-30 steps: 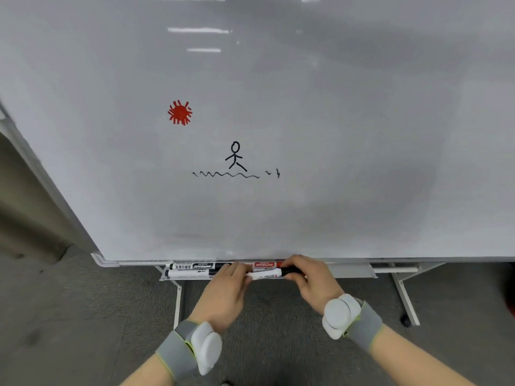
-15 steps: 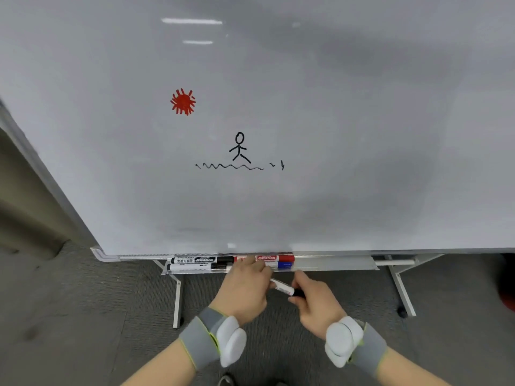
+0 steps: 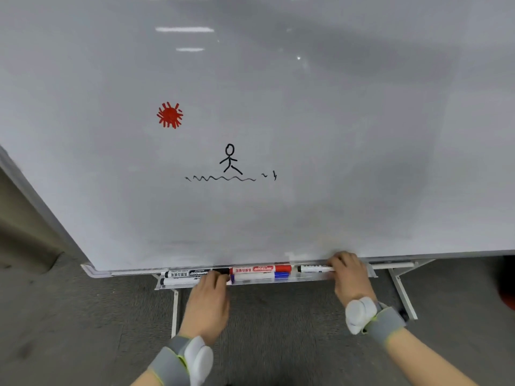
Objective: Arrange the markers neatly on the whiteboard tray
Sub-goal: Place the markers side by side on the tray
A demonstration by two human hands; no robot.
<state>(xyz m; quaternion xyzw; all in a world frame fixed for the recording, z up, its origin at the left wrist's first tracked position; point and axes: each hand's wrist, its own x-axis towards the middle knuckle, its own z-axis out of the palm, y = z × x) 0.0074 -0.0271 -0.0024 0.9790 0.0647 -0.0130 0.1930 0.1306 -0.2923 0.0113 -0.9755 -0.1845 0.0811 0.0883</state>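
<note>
The whiteboard tray [image 3: 306,280] runs under the board's lower edge. Two black markers [image 3: 186,273] lie at its left end, one behind the other. A red marker [image 3: 260,269] lies in the middle with a blue marker [image 3: 259,276] in front of it. My left hand [image 3: 207,305] rests on the tray with its fingertips on the black markers' right ends. My right hand [image 3: 348,277] holds a black marker [image 3: 313,268] down on the tray's right part, its tip pointing left; my fingers hide its right end.
The whiteboard [image 3: 278,121] carries a red sun, a black stick figure and a wavy line. Its metal stand legs [image 3: 401,293] reach down to grey carpet [image 3: 69,330]. A beige wall lies at the far left.
My right hand has carried the black marker from in front of the tray up and right onto the tray's right part. My left hand has moved left to the black markers.
</note>
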